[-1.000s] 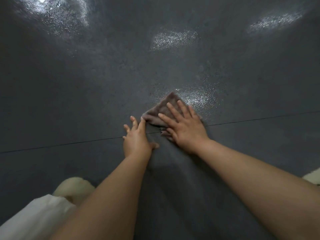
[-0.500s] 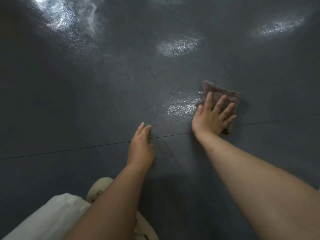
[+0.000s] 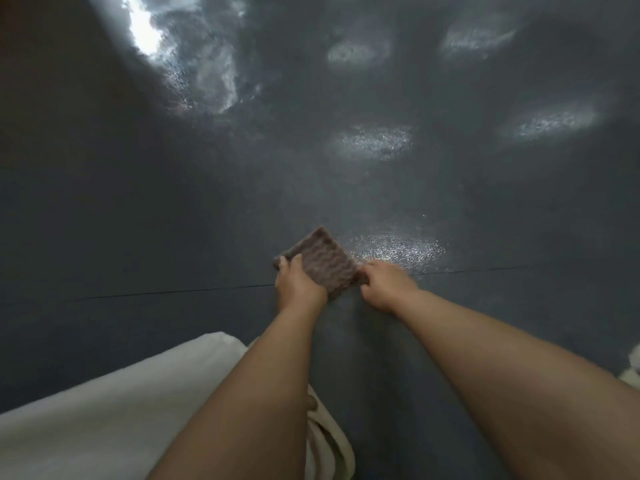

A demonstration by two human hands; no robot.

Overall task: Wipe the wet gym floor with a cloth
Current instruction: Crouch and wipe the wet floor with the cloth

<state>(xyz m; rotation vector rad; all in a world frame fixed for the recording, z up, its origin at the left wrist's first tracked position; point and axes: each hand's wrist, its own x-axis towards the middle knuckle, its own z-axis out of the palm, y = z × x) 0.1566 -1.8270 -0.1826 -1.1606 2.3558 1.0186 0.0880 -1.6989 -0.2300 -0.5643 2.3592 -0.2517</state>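
The dark floor (image 3: 173,220) gleams with wet patches across the upper frame, and a thin seam (image 3: 173,291) crosses its middle. At centre, the brown cloth (image 3: 323,263) is held at both sides: the left hand (image 3: 298,284) grips its left edge, and the right hand (image 3: 384,284) pinches its right corner. White fabric (image 3: 104,410) fills the lower left.

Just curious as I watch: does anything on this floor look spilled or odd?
Yes: a glistening wet patch sits on the dark floor just right of the brown cloth, which both hands, left hand and right hand, grip.
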